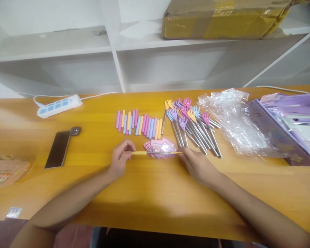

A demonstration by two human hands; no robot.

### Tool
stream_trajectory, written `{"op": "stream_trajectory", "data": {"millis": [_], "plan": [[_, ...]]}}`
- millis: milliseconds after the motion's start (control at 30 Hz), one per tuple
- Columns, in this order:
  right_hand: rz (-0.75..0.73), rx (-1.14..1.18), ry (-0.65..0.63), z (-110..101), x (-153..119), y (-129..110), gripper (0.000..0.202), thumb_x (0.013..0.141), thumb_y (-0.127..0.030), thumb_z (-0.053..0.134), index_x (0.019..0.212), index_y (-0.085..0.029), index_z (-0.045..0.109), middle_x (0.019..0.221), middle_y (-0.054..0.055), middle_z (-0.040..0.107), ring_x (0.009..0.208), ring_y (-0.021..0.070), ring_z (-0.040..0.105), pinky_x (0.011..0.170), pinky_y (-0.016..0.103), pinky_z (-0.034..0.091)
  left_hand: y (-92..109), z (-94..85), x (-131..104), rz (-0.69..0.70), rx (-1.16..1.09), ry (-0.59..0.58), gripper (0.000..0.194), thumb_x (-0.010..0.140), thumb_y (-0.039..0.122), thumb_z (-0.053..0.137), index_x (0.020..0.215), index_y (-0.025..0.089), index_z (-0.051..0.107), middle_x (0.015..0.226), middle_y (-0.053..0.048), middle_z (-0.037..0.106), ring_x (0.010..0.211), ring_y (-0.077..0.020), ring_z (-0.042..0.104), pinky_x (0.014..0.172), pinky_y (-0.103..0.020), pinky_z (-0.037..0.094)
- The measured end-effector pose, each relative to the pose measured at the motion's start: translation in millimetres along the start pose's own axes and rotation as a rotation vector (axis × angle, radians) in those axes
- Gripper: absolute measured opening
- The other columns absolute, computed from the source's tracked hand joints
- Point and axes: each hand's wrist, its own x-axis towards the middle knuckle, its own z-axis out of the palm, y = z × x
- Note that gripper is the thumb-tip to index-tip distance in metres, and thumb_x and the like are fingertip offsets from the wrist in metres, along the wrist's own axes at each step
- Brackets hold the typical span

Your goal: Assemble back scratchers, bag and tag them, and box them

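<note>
A thin rod with a yellow handle on its left part and a silver middle spans level between my hands. My left hand is closed on the yellow handle end. At the other end, my right hand pinches the yellow tip, mostly hidden by the fingers. Beneath the rod lies a fan of small pink cards. Behind it, pink, yellow, blue and purple tubes lie in a row. To their right is a pile of silver rods with coloured hand-shaped heads.
Clear plastic bags lie beside a purple box at the right. On the left are a phone, a small dark round-ended object and a white power strip. A taped carton rests on the shelf.
</note>
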Motion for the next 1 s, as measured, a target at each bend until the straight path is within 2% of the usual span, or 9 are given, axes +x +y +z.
{"op": "stream_trajectory", "data": {"millis": [267,533,800,1000], "plan": [[0.079,0.076,-0.034,8.9,-4.3,-9.5,0.019,0.114,-0.028,0.039,0.104,-0.022,0.054,0.080,0.005,0.068,0.064,0.0171,0.062,0.059,0.027,0.044,6.9,6.4,-7.5,0.007,0.037,0.020,0.010,0.090,0.027,0.054,0.089,0.020,0.061,0.086,-0.003,0.056,0.065,-0.0153,0.043,0.060,-0.031,0.036],[-0.013,0.087,0.023,16.6,-4.0,-17.6,0.017,0.112,-0.019,0.037,0.108,-0.022,0.053,0.088,0.005,0.067,0.071,0.0161,0.064,0.063,0.026,0.048,8.5,12.4,-12.0,-0.006,0.030,0.004,0.008,0.088,0.023,0.052,0.088,0.020,0.060,0.087,-0.003,0.056,0.070,-0.0164,0.045,0.062,-0.030,0.036],[0.042,0.131,-0.005,21.7,-7.8,-24.2,0.020,0.114,-0.025,0.037,0.099,-0.023,0.050,0.071,-0.001,0.056,0.055,0.0133,0.050,0.054,0.025,0.038,9.3,15.1,-13.3,-0.025,0.029,0.000,0.009,0.087,0.024,0.051,0.086,0.020,0.059,0.086,-0.004,0.056,0.069,-0.0168,0.046,0.061,-0.030,0.035],[0.056,0.193,-0.019,23.0,-8.4,-26.6,0.024,0.115,-0.029,0.036,0.095,-0.023,0.046,0.066,-0.003,0.052,0.051,0.0127,0.046,0.052,0.025,0.035,12.7,15.6,-14.9,-0.010,0.077,-0.032,0.008,0.086,0.025,0.051,0.085,0.020,0.057,0.085,-0.004,0.057,0.071,-0.0178,0.048,0.062,-0.031,0.037]]}}
